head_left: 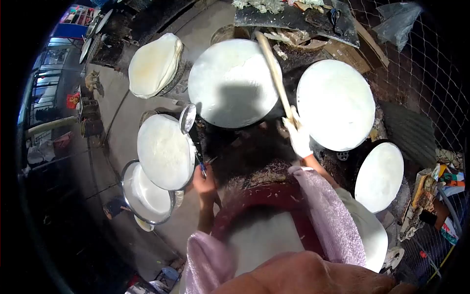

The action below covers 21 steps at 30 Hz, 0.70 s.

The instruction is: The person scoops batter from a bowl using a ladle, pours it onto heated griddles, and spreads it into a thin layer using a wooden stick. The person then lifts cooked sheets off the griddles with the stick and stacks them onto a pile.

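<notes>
My left hand, bare, grips the handle of a metal ladle. The ladle's bowl overlaps the edge of a white-coated round griddle. My right hand, in a white glove, is closed around the lower end of a long pale wooden stick. The stick slants up across the right edge of a large round griddle covered in a white layer, with a dark shadow on it. Right of my gloved hand lies another white-covered griddle.
A metal basin of white liquid stands at lower left. Stacked thin round flatbreads lie at upper left. A smaller white round griddle is on the right, near scrap and wire netting. Cardboard lies at the back.
</notes>
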Motion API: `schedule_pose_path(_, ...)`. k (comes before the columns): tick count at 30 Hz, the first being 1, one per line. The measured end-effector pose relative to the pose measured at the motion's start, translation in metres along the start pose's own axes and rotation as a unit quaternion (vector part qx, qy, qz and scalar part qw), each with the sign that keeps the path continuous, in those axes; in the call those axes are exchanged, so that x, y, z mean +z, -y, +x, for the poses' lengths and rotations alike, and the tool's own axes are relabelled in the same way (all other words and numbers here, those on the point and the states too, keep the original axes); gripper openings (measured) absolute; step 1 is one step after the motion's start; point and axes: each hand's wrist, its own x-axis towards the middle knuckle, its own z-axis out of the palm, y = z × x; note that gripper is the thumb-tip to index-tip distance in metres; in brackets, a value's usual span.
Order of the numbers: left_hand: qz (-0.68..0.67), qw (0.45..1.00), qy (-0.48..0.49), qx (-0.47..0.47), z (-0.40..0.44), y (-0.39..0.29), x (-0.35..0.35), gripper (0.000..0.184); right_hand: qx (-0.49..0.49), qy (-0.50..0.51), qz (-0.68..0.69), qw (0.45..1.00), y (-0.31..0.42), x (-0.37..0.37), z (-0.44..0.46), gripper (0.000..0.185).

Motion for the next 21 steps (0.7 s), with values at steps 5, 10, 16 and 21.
schedule_pose_path(5,0.04,0.998,0.043,0.029,0.031,-0.003,0.02,0.014,0.182,0.092,0.008,0.979,-0.011,-0.016,-0.023,0.033)
schedule_pose_path(10,-0.008,0.996,0.085,0.037,0.102,-0.033,0.06,0.02,0.235,0.086,-0.032,0.968,0.003,-0.042,0.028,0.023)
schedule_pose_path(16,-0.065,0.969,0.236,0.03,0.217,-0.064,0.124,0.02,0.142,0.118,-0.084,0.979,-0.003,-0.04,0.005,0.032)
schedule_pose_path(21,-0.058,0.929,0.365,-0.011,0.241,-0.051,0.138,0.021,0.125,0.011,0.006,0.992,-0.02,-0.015,-0.048,0.038)
